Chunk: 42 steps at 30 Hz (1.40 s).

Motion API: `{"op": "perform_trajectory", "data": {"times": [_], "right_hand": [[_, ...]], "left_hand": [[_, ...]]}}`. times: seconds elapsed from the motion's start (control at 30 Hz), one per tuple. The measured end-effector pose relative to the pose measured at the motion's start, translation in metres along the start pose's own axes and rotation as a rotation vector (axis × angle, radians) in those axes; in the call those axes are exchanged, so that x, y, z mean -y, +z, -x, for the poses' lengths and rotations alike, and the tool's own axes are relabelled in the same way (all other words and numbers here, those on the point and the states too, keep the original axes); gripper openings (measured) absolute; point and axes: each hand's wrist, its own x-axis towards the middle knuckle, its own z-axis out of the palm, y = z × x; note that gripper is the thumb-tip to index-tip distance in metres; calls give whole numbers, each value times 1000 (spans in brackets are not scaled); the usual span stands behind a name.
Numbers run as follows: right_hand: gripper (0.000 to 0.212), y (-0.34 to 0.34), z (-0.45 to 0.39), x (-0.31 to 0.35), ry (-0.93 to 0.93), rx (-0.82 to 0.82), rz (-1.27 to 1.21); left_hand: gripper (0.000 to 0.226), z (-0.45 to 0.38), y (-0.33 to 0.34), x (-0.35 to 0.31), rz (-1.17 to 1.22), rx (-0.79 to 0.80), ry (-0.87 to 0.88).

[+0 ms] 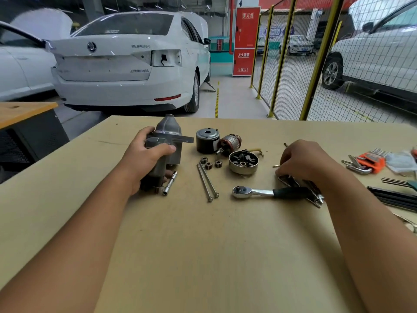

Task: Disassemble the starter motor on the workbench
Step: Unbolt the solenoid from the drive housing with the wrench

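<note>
My left hand (144,154) grips the grey starter motor housing (168,134), which stands on the workbench (203,245). To its right lie the black field casing (207,141), the copper armature (229,143), the brush end cap (243,163), three small planet gears (211,163) and two long through bolts (207,182). My right hand (302,161) rests, fingers curled, over a set of metal tools (300,186) at the right; whether it grips any of them I cannot tell. A ratchet wrench (259,191) lies in front of it.
A socket extension (169,183) lies beside the housing. An orange hex key set (366,162) and black hex keys (392,195) sit at the right edge. Small screws (276,165) lie near my right hand. White cars and a yellow mesh fence stand beyond the bench.
</note>
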Motion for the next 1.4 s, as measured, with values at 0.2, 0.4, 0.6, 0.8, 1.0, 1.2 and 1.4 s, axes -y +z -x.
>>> {"op": "perform_trajectory", "data": {"times": [0.2, 0.4, 0.6, 0.8, 1.0, 1.2, 1.4], "right_hand": [[17, 0, 0, 0, -26, 61, 45], [9, 7, -5, -4, -62, -17, -81], [17, 10, -2, -6, -148, -55, -439], [16, 8, 1, 1, -188, -58, -923], [4, 10, -1, -2, -134, -101, -822], [20, 16, -1, 3, -168, -230, -465], [19, 26, -1, 8, -221, -223, -302]], "left_hand": [[83, 4, 17, -1, 27, 6, -9], [78, 7, 17, -3, 35, 10, 1], [74, 7, 9, -3, 38, 59, 21], [105, 9, -3, -9, 26, 136, 30], [111, 12, -2, -11, 38, 141, 33], [119, 11, -5, -10, -12, 151, 70], [102, 13, -16, -17, -424, 114, 241]]}}
